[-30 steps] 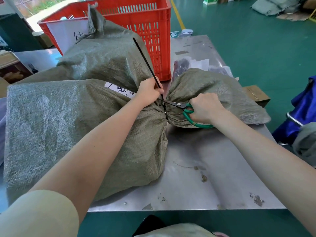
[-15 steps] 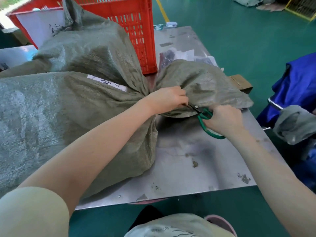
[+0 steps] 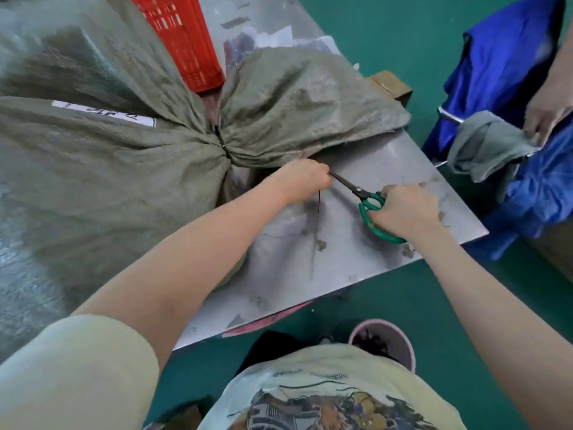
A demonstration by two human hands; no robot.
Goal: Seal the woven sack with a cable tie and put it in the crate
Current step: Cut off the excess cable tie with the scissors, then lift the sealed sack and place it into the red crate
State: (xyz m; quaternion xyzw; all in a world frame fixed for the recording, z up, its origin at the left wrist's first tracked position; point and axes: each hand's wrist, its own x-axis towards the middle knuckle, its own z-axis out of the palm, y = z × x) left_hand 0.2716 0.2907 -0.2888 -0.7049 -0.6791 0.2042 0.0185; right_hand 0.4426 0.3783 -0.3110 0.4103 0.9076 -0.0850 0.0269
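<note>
A grey-green woven sack lies on the steel table, its neck cinched by a black cable tie. The loose mouth of the sack fans out to the right of the tie. My left hand is a fist over the table, holding a cut black strip of cable tie that hangs below it. My right hand grips green-handled scissors, whose blades point at my left fist. The red crate stands behind the sack.
A second sack lies behind the first one, against the crate. A pink bin stands on the green floor below the table edge. At the right, another person's hand holds grey cloth by a blue bag. A cardboard box sits beyond the table.
Both hands have come away from the sack's neck toward me. The long tail of the tie is cut off and now hangs from my left fist. My head has tilted down.
</note>
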